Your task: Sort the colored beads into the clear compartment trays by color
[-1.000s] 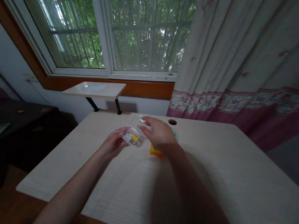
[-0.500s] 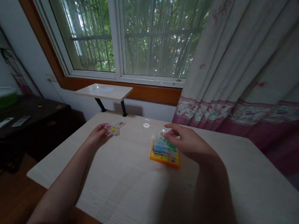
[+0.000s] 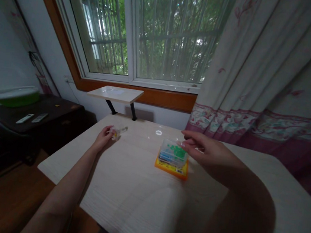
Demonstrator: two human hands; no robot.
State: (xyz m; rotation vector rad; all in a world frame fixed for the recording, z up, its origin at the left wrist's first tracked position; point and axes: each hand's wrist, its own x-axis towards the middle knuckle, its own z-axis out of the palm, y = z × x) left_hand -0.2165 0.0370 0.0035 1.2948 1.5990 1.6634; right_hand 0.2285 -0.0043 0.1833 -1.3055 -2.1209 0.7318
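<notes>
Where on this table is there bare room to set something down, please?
The widest bare patch of the table is the near half, between the two forearms and in front of the stacked boxes. A narrower strip lies between the left hand, which holds a small clear piece, and the boxes. It is crowded at the stack, where the right hand hovers.

1. Barred window [image 3: 165, 31], brown frame, green trees outside, dim daylight.
2. Pale curtain [image 3: 263, 61] with pink patterned band at right.
3. Small white shelf [image 3: 115, 93] on black brackets behind the pale tabletop [image 3: 135, 196].
4. Dark cabinet [image 3: 38, 110] at left on wooden floor [image 3: 8, 197].
</notes>
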